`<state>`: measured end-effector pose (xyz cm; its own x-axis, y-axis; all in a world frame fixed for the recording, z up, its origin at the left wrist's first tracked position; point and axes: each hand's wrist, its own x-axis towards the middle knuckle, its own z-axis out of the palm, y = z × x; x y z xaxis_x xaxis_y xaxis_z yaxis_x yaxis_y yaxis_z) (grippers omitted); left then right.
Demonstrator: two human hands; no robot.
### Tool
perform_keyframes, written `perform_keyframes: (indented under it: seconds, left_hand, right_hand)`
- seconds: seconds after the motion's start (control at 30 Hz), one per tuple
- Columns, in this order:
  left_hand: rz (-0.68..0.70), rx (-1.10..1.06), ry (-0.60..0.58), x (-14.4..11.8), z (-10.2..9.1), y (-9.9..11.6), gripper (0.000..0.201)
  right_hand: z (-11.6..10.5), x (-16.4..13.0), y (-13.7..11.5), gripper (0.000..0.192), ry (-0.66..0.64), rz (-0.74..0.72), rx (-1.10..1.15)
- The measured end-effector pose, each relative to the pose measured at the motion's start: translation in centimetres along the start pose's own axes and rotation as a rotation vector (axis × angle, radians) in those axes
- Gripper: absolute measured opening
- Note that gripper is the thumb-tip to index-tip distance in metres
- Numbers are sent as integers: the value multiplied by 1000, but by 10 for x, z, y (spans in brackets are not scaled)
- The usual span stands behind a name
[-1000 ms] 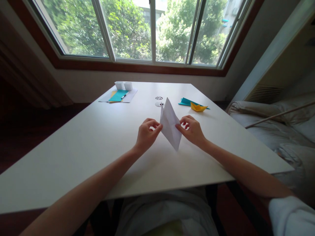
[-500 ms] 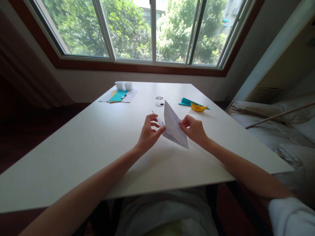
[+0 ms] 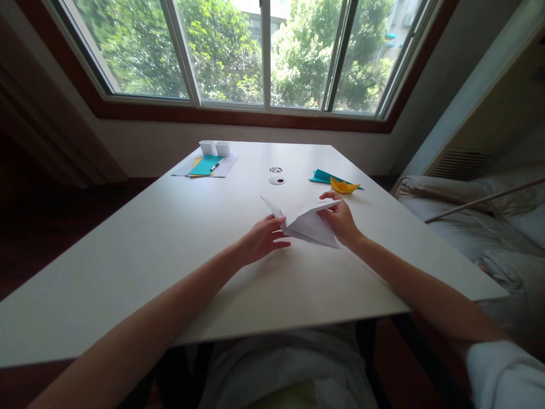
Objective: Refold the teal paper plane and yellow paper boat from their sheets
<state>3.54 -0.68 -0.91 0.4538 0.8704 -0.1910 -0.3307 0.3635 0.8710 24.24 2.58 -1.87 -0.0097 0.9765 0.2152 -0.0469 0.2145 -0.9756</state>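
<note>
Near the middle of the frame, both hands are holding a folded white paper just above the white desk. The left hand is reaching in from the lower left, with its arm stretching long across the desk. Its fingers are lying nearly flat and are pinching the left corner of the paper. The right hand is coming in from the lower right, with its arm bending at the elbow near the white sleeve in the bottom right corner. Its fingers are curling around the right side of the paper and gripping it. The paper is lying low and tilting, with one pointed flap sticking up toward the left.

Farther up the desk, right of the middle, a small yellow paper boat is sitting on a blue-green paper. In the upper left part of the desk, more paper sheets are lying with a pen on top.
</note>
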Motion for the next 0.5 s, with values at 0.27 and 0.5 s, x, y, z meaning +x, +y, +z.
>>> perform_keyframes:
  seconds: [0.27,0.5]
  left_hand:
    - [87,42,16,1,-1,-1,25]
    - [143,65,50,1,-1,-1,26]
  right_hand:
    - [-1,3,6,46,39,-30,-181]
    - [1,-4,-5,13,-101,-320,-611]
